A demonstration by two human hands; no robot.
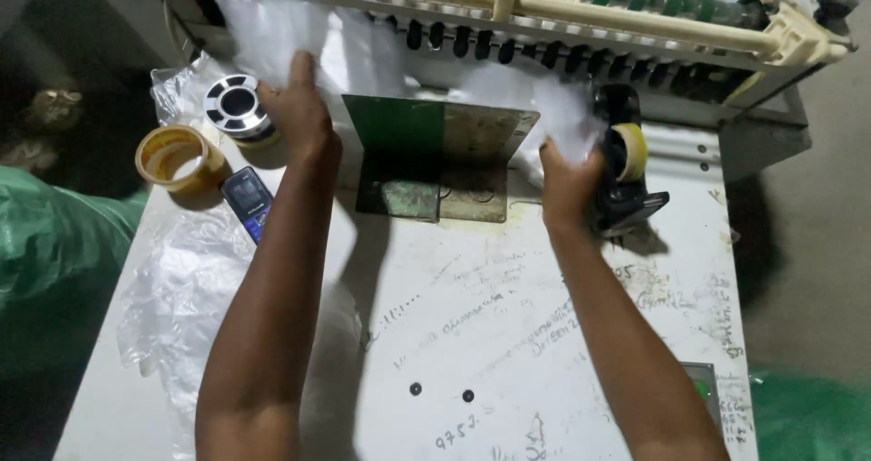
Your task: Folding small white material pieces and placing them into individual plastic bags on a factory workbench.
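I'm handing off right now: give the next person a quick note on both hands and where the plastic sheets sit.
Left hand: flat on the white plastic sheets at the machine's rollers, not gripping.
Right hand: closed on a bunch of the same plastic beside the tape dispenser.
Done: a loose clear bag lies at the table's left edge.
Left: the sheets are not yet off the rollers.

Items on and around the white worktop [544,370]

A yellow tape roll [178,158] lies at the left edge, just beside a dark mobile phone [249,201]; a metal spool [236,107] sits behind them. A green angle plate [435,157] stands at centre, a black tape dispenser [624,166] to its right. Green bags [54,234] lie off the worktop's left side.
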